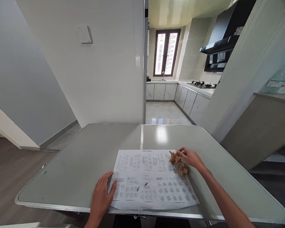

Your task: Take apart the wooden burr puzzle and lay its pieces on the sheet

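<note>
A white printed sheet (152,180) covered with small diagrams lies on the grey folding table (85,164). My left hand (102,196) rests flat on the sheet's near left corner, fingers stretched out. My right hand (190,157) is at the sheet's far right edge, fingers curled onto a wooden puzzle piece (174,157). A second cluster of wooden pieces (182,169) lies just below that hand on the sheet.
The table's metal rim (61,207) runs along the near edge. A white wall with a light switch (85,34) stands behind the table. A kitchen with cabinets (187,101) opens at the back right. A counter with a clear bottle (281,79) is at right.
</note>
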Motion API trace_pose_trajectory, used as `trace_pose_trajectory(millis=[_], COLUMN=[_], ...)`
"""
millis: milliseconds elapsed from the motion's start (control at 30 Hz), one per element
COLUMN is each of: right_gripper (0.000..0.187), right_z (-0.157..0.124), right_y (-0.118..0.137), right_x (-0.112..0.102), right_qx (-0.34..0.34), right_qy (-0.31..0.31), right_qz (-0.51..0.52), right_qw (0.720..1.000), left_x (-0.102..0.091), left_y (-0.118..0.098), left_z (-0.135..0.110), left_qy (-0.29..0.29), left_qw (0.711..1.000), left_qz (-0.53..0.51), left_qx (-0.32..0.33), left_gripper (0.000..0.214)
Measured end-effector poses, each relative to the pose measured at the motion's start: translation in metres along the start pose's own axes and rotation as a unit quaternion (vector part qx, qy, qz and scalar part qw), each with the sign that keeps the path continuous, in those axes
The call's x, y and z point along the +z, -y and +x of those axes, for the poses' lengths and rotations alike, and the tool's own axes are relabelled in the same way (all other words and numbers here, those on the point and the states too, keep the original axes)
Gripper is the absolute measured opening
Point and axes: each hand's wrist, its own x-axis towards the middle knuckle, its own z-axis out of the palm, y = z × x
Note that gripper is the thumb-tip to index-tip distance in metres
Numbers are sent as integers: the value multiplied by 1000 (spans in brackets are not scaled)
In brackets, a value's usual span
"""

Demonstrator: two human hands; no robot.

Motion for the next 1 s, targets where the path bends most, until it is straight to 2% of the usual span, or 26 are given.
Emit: trace_pose_trajectory(millis=[167,333,467,533,600,667,733,867,933,1000], right_gripper=[32,33,29,27,24,22,20,18,19,19], right_z=[-9,-43,-76,-91,-103,-112,-120,-131,-135,-137], right_y=[31,72,105,120,133,143,151,160,161,162], right_x=[-4,-2,2,3,4,4,4,4,4,6], right_qx=[-77,-137,-175,-192,-206,-223,-231,-232,-237,-239], right_qy=[60,107,132,140,154,165,173,193,203,211], right_qz=[67,131,202,214,231,248,261,275,281,295], right_qw=[993,976,954,947,938,928,921,913,908,901], left_x=[1,-3,-14,-19,-22,-22,-22,-27,-33,-39], left_y=[2,1,-26,-48,-73,-96,-115,-143,-153,-160], left_z=[1,2,0,0,1,0,-3,-10,-10,-9], left_qy=[-1,-8,-20,30,130,235,300,316,326,328], left_qw=[1000,1000,997,986,952,886,814,736,707,690], left_qz=[-2,-14,-68,-148,-264,-395,-493,-590,-615,-630], left_qx=[-3,1,-15,-66,-87,-67,-57,-104,-124,-141], left_gripper=[42,40,42,42,48,64,83,95,89,80])
